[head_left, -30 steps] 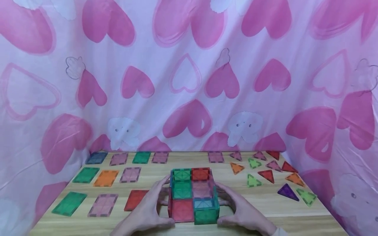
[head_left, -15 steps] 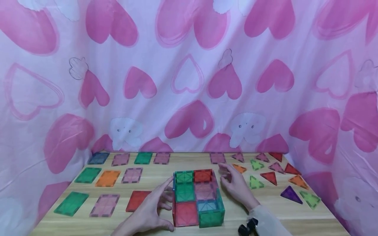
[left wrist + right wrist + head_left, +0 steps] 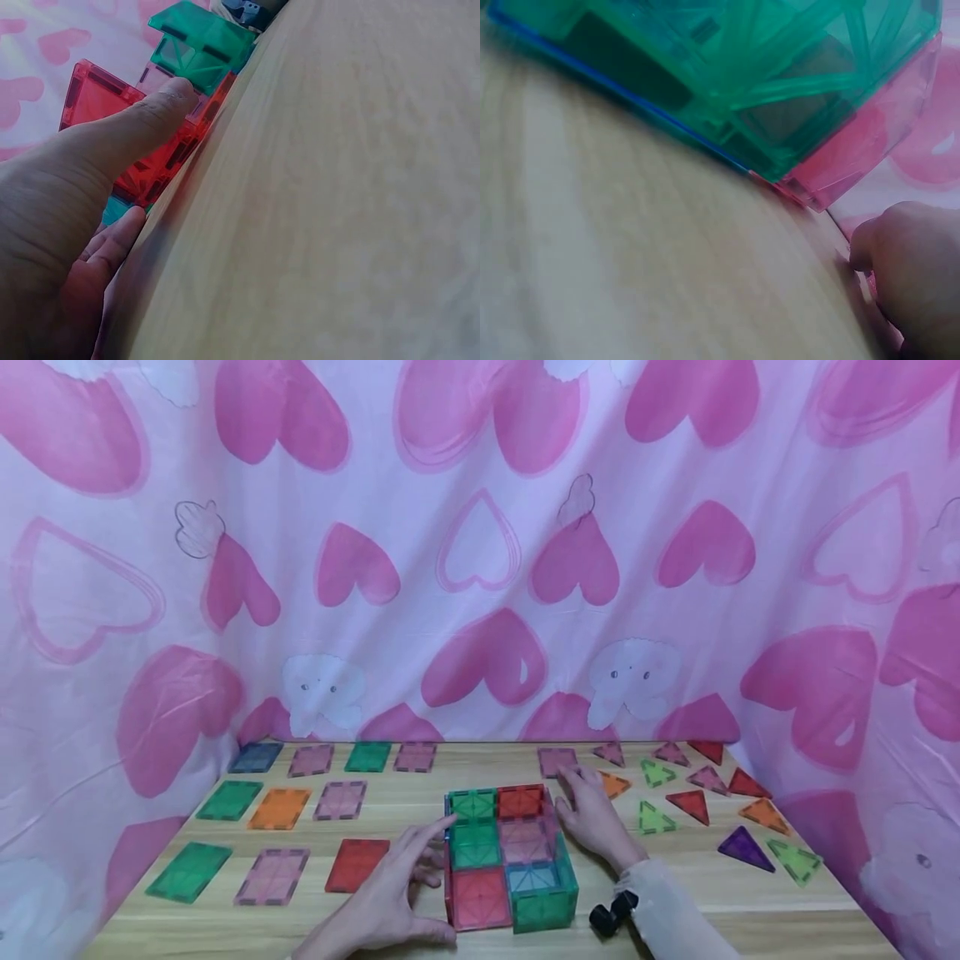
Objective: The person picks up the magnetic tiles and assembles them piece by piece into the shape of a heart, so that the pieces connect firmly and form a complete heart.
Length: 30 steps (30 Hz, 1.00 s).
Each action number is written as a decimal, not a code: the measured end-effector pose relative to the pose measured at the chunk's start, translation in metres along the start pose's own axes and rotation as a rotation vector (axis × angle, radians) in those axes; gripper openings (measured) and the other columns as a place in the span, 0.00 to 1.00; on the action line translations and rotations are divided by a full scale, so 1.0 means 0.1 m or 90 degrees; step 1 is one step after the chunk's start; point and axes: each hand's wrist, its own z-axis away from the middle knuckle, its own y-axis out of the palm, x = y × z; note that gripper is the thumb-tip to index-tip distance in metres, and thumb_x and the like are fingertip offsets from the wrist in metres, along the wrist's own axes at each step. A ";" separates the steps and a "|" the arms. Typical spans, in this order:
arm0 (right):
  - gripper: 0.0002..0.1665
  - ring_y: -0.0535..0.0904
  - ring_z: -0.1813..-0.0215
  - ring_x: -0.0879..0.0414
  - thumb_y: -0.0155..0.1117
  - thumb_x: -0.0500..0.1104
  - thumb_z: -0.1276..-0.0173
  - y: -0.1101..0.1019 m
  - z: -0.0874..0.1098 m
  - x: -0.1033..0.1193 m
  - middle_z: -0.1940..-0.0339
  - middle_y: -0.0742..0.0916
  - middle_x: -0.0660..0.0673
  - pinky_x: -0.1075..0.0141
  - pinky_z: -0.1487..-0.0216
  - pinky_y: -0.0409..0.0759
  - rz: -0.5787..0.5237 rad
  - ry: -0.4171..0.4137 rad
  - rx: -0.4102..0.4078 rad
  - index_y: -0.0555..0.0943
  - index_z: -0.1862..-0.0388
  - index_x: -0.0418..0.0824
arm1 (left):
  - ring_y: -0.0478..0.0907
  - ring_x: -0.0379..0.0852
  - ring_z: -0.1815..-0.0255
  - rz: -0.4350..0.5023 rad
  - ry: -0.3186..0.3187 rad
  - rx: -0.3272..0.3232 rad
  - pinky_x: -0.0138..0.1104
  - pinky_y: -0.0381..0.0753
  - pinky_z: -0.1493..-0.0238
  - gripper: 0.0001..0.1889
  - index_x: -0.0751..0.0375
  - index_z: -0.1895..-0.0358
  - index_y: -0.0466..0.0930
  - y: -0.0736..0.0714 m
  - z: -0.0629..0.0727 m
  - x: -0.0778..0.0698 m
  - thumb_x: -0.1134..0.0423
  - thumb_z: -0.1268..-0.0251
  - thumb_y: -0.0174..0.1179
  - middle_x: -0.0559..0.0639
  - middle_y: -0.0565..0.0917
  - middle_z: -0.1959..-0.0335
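In the head view, a low open-topped box of translucent magnetic tiles (image 3: 480,897) stands at the near middle of the table. Its floor shows green, pink, red and blue squares; green, red and pink tiles stand as walls. Along its left side lies my left hand (image 3: 401,885), thumb by the front corner and fingers extended at the wall. The left wrist view shows that thumb (image 3: 142,124) in front of a red tile (image 3: 97,94). My right hand (image 3: 596,814) reaches past the box's right side, fingertips right at the near edge of a pink square tile (image 3: 557,762).
Loose square tiles lie in rows on the left, among them an orange one (image 3: 279,809) and a red one (image 3: 357,865). Several triangle tiles, including a purple one (image 3: 745,848), lie on the right. A heart-patterned curtain (image 3: 480,552) surrounds the table.
My right hand has left the box's right side and moved forward to the pink square tile at the back. The left hand stays beside the box.
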 end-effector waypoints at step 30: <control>0.43 0.81 0.44 0.46 0.73 0.21 0.31 -0.10 0.13 0.02 0.38 0.76 0.38 0.53 0.43 0.82 -0.118 0.001 -0.108 0.71 0.20 0.39 | 0.82 0.40 0.44 -0.002 -0.001 -0.005 0.35 0.87 0.43 0.69 0.35 0.08 0.49 0.02 -0.01 0.02 0.40 0.49 0.89 0.48 0.71 0.27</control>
